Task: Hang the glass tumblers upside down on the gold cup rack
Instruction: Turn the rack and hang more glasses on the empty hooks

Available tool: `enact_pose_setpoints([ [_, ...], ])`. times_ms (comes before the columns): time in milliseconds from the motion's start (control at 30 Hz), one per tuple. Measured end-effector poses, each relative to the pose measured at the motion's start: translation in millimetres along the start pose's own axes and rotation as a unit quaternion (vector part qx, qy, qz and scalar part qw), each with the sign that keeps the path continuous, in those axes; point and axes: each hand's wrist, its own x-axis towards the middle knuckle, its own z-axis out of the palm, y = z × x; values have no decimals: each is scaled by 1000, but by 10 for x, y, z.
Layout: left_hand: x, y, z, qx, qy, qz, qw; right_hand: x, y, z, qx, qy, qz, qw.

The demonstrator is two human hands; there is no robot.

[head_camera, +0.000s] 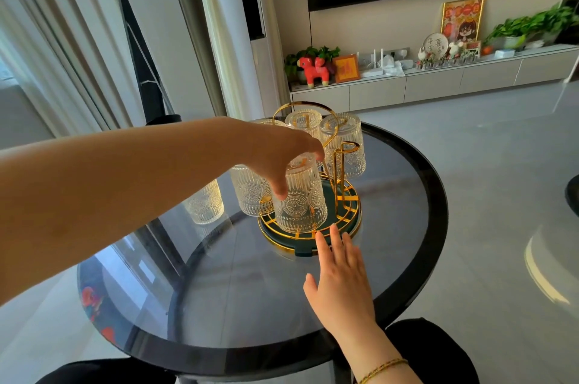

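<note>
My left hand (282, 158) grips an upside-down glass (299, 199) by its base, fingers down its ribbed side, and holds it over a prong at the front of the gold rack (341, 192). I cannot tell whether its rim already rests on the green tray (352, 228). My right hand (340, 277) is flat and spread, holding nothing, its fingertips (335, 231) touching or just beside the tray's near edge. Three or four glasses already hang on the rack, and one more glass (205, 203) stands on the table (250, 289) to the left, off the rack.

The worry is the tight spacing: the glass I hold sits just beside its neighbour (249, 192), and a tilt could knock them together. If I let go before the prong is well inside, it may tip off. The rack could also slide on the smooth tabletop if my right hand doesn't steady it.
</note>
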Motion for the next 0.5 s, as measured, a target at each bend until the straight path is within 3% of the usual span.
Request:
enact_pose_setpoints([
  [233,-161,-82,-95,-39,33,12,999,-35,-23,-31,-4,-9,-5,1000],
  [400,-604,-378,-25,-176,152,-12,973,-106,-90,-76,-15,1,-31,999],
  [500,-862,-648,185,-259,247,-65,932,-133,-229,-77,-53,47,-72,995],
])
